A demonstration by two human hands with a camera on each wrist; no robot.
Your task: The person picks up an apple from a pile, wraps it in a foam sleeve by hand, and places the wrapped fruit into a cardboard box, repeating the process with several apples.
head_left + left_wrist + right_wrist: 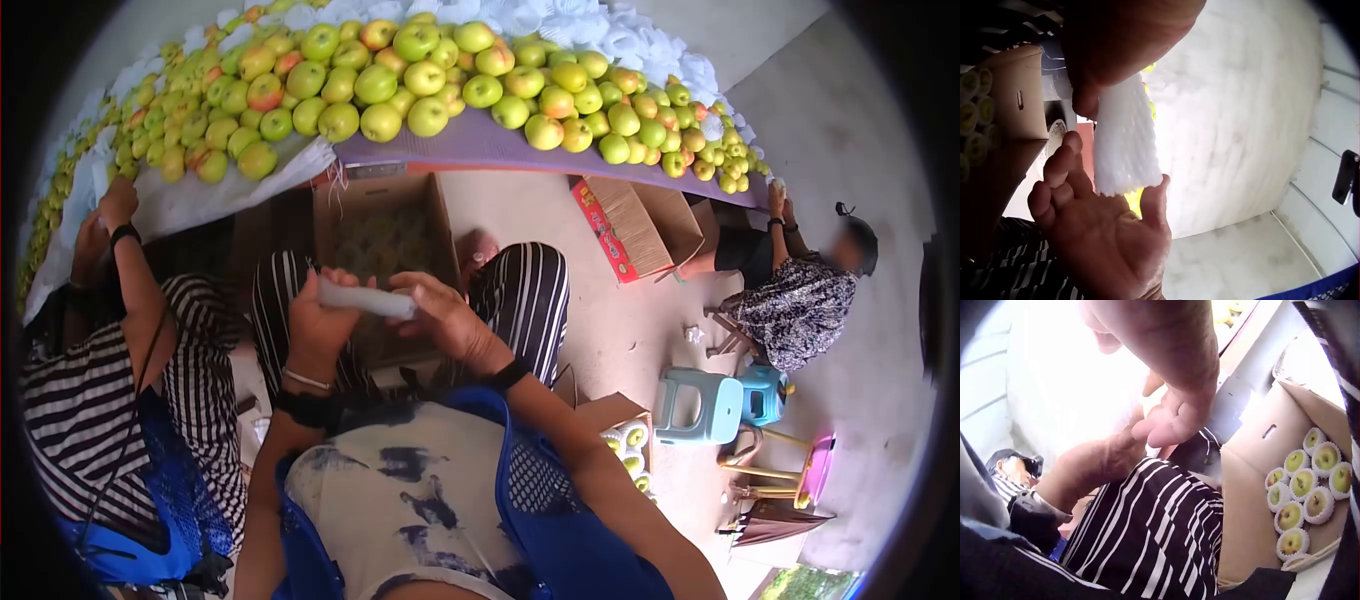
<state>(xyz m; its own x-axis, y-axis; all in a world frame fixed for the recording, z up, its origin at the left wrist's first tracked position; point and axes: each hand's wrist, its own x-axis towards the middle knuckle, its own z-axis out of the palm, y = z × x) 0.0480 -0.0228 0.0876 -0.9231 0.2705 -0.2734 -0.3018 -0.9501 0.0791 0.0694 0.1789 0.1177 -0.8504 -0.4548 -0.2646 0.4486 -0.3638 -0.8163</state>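
Note:
A white foam net sleeve (pixel 365 298) lies flattened between both hands in the head view. The left hand (pixel 322 318) grips its left end; in the left wrist view that hand (pixel 1135 44) covers the top of the sleeve (pixel 1124 140). At the other end is the right hand (pixel 448 318), its palm showing and fingers loosely bent in the left wrist view, with the thumb of this hand (pixel 1104 237) touching the sleeve's lower corner. In the right wrist view the right hand (pixel 1166 356) partly hides the left hand (pixel 1125 447), and glare hides the sleeve.
Yellow-green apples (pixel 380 85) cover the raised surface ahead. Below it stand an open carton (pixel 385 195) and a red-sided box (pixel 625 230). A carton (pixel 1247 506) holds sleeved apples (pixel 1302 483). Other people sit at the left (pixel 130 340) and right (pixel 800 300), near blue stools (pixel 698 405).

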